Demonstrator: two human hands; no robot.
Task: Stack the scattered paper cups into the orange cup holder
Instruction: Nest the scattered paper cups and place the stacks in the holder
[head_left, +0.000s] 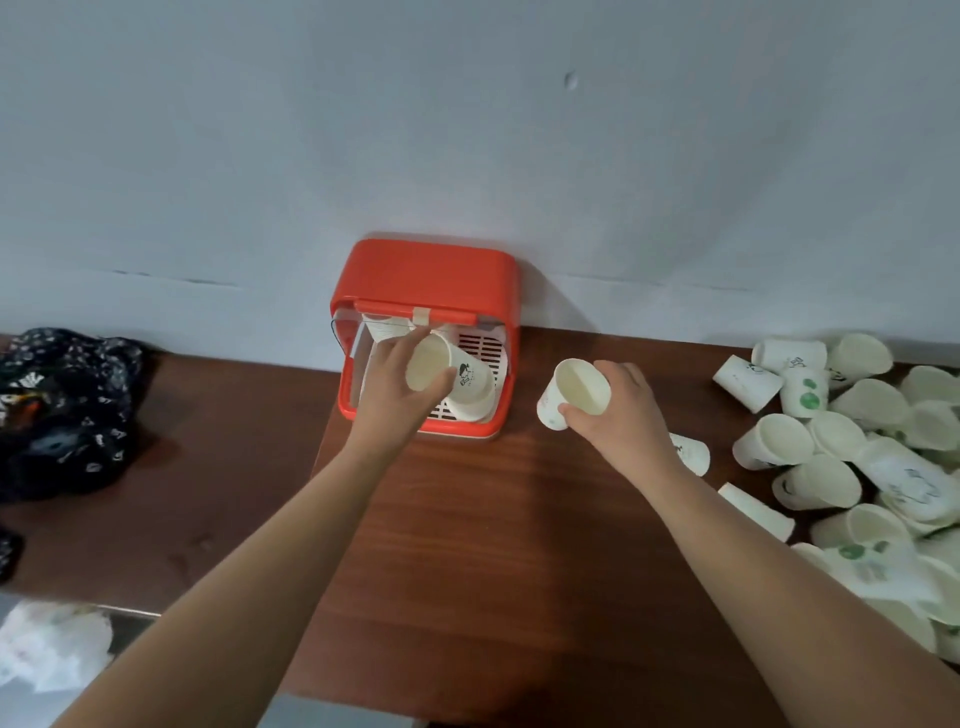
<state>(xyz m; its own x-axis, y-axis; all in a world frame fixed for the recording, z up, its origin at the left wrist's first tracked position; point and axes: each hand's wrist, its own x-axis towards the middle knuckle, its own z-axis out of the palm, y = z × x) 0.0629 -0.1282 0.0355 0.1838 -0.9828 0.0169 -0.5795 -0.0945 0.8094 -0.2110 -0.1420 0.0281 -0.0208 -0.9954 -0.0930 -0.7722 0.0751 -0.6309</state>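
Right, nearest to me both forearms stretch out over the dark brown wooden counter (467, 545), and a crumpled white plastic bag (52, 644) lies off its near left corner. Moving up, my left hand (389, 389) has fingers and thumb curled round a white paper cup with a small black drawing (447, 364). That cup is tilted with its mouth towards me, right over the open front of the holder. My right hand (623, 410) grips a second white paper cup (566, 395) by its side and rim, hovering just right of the holder. Out to the right, a heap of loose white paper cups (857, 467) sprawls on the counter, some with green marks, most tipped over. On the left lies a bundle of dark patterned cloth (62, 410). Further back, the boxy orange plastic cup holder (431, 280) stands against the pale grey wall (467, 130). A short stack of cups (470, 405) sits on its white slotted tray (480, 345), and more cups (387, 327) show at the back.
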